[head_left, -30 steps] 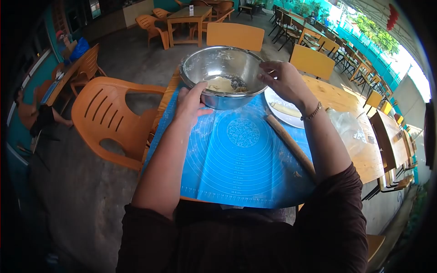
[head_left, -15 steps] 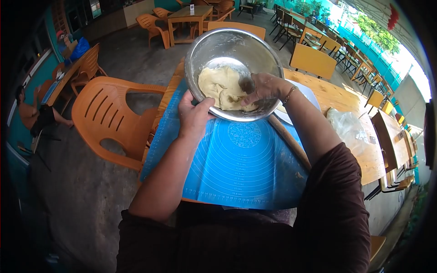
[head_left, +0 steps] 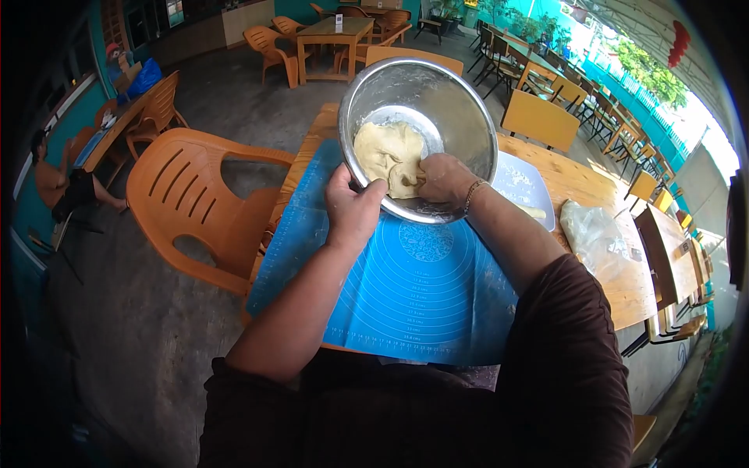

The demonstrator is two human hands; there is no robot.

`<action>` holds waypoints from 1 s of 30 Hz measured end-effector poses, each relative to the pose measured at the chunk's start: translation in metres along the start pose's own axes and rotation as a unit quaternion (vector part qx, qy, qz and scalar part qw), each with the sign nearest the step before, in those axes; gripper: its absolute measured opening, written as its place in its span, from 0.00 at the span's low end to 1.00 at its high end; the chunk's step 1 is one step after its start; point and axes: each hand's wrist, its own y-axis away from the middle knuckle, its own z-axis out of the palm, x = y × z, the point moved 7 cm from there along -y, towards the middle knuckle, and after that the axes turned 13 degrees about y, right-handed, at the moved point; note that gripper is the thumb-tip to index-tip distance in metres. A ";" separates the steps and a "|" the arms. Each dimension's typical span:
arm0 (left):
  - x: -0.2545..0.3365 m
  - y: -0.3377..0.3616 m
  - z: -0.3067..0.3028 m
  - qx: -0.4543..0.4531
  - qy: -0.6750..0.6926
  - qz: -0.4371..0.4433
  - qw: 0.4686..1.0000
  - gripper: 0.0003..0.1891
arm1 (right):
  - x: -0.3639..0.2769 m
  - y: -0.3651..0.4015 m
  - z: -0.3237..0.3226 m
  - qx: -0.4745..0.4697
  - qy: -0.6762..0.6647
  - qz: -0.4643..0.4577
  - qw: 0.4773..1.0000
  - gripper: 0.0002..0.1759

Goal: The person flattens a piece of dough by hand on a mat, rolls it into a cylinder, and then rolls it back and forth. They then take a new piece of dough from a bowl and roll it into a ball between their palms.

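Note:
A steel mixing bowl (head_left: 460, 101), tilted toward me, holds a soft lump of pale dough (head_left: 384, 148). My left hand (head_left: 351, 204) is closed on the bowl's lower left rim, thumb over the edge. Inside the bowl, my right hand (head_left: 446, 179) has its fingers curled against the dough's right side; the fingertips are partly hidden. Beneath the bowl lies a blue baking mat (head_left: 406, 300) printed with white circles and ruler marks.
To the right of the bowl are a white tray (head_left: 507, 173) dusted with flour and a clear plastic bag (head_left: 597, 230) on the wooden table (head_left: 576, 178). An orange chair (head_left: 183, 187) stands at the left. A person (head_left: 53, 179) sits at the far left.
In view, the bowl has shifted slightly right and down with both hands. My right fingers have gone from spread over the dough to curled into it. The rolling pin is now hidden.

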 end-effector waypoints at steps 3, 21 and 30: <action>0.004 0.003 -0.001 0.043 0.041 -0.004 0.998 0.15 | 0.002 -0.008 0.004 0.021 0.008 -0.020 1.000 0.18; 0.002 -0.002 -0.005 0.047 0.036 0.028 0.998 0.15 | -0.029 -0.014 -0.013 0.030 0.017 -0.064 0.997 0.13; -0.002 -0.001 -0.007 0.071 0.044 0.025 0.996 0.14 | -0.019 -0.009 -0.020 0.007 -0.044 -0.038 0.998 0.16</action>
